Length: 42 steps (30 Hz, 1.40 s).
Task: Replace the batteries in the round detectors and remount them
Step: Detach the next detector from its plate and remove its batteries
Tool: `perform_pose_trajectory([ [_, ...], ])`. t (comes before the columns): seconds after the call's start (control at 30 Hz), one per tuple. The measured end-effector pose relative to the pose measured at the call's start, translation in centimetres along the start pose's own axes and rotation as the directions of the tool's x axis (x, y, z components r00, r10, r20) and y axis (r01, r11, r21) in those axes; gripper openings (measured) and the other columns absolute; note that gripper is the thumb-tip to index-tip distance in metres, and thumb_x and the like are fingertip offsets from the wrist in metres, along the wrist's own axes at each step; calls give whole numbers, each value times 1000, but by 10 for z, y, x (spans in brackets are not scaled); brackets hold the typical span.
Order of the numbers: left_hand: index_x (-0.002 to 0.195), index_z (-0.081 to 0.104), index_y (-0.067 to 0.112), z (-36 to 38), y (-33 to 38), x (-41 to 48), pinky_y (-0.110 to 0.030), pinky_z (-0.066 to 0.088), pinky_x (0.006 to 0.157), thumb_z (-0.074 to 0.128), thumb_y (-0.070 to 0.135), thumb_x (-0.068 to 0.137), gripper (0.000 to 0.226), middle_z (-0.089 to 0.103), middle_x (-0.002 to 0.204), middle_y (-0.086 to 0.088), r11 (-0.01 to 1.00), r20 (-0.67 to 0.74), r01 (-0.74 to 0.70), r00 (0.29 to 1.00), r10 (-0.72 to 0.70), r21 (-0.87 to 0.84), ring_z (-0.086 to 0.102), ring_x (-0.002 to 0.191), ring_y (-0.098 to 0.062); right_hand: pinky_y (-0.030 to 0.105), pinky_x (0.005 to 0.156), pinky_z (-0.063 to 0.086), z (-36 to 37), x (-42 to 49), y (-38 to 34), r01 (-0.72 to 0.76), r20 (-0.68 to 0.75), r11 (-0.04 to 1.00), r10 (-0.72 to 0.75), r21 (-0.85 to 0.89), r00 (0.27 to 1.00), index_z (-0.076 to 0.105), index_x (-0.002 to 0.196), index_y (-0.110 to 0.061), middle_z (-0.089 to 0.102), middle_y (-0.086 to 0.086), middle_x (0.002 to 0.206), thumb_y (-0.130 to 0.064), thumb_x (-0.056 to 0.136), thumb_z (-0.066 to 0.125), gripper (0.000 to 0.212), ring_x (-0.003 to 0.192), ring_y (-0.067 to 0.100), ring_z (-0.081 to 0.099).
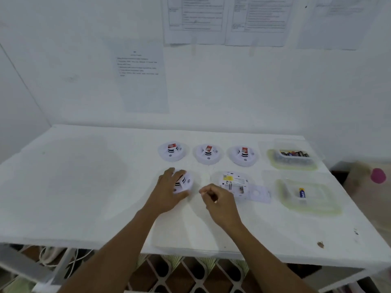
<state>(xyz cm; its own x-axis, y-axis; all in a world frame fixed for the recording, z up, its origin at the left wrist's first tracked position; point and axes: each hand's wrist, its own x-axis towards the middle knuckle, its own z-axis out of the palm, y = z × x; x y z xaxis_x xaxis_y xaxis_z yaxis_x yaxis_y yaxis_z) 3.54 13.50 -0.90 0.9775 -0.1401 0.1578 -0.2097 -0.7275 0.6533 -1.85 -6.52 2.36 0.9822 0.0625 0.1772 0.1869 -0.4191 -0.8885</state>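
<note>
Detectors, round and of white plastic, lie five in all on the white table point(84, 187). One, the overturned detector point(231, 182), rests on its face with a yellow label and its back showing; every other place is told from it. Just right of it, at its rim, lies a flat white cover plate point(259, 193). Just left of it sits the gripped detector point(184, 182), face up. The left hand point(167, 191) holds it, fingers spread over the top and thumb curled at the near rim. The right hand point(220, 203) hovers at the overturned detector's near-left edge, fingers curled in. Whether it pinches anything cannot be told.

Behind the overturned detector stand three back-row detectors point(208, 154), each with a red-and-white piece on top. Well to its right a clear tray point(330, 208) holds one blue-and-yellow battery point(302, 193). Behind and to its right is a clear tub of batteries point(273, 159).

The step in hand looks like the start of work on a second unit while the first lies open. The next move probably calls for the left hand to steady the body while the right takes the rim, to turn it over or twist its back free. No fresh cell appears to be fitted yet.
</note>
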Motion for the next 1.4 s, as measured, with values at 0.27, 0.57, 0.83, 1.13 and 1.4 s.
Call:
perform_pose_trajectory([
  [0.27, 125, 61, 14, -42, 9, -7, -43, 45, 98, 39, 41, 97, 45, 66, 124, -13, 160, 289, 324, 935, -206, -933, 59, 112, -29, 11, 65, 46, 57, 13, -31, 6, -105, 1000, -4, 25, 994, 67, 100, -23, 68, -9, 98, -14, 87, 68, 16, 84, 1, 61],
  [0.57, 119, 68, 12, -50, 20, -10, -35, 56, 85, 39, 53, 94, 56, 70, 116, -13, -117, 451, 438, 881, -145, -891, 69, 99, -25, 30, 93, 49, 75, 12, -60, 97, -191, 969, -143, -229, 971, 58, 128, -20, 57, -5, 126, -40, 76, 74, 58, 116, 11, 52],
  [0.83, 104, 76, 12, -46, 20, -5, -37, 56, 82, 43, 51, 93, 53, 71, 107, -14, -151, 437, 415, 885, -162, -897, 70, 93, -27, 8, 81, 33, 72, 19, -68, 146, -108, 933, -191, -329, 976, 54, 122, -21, 55, -10, 118, -44, 69, 64, 59, 107, 8, 49],
  [1.13, 113, 72, 13, -60, -5, 2, -49, 46, 96, 40, 50, 97, 52, 68, 121, -17, -214, 401, 354, 883, -243, -910, 62, 109, -33, 26, 69, 48, 35, 47, -41, 246, -88, 915, -287, -320, 954, 69, 102, -9, 68, -3, 84, -10, 94, 46, 25, 75, 12, 61],
  [1.4, 116, 67, 15, -66, -27, 1, -52, 47, 93, 43, 50, 95, 48, 68, 121, -17, -239, 426, 371, 869, -252, -897, 58, 115, -37, 32, 86, 47, 43, 68, -8, 125, 110, 831, -78, -543, 991, 67, 119, -14, 67, 9, 108, -2, 93, 49, 34, 102, 25, 62],
])
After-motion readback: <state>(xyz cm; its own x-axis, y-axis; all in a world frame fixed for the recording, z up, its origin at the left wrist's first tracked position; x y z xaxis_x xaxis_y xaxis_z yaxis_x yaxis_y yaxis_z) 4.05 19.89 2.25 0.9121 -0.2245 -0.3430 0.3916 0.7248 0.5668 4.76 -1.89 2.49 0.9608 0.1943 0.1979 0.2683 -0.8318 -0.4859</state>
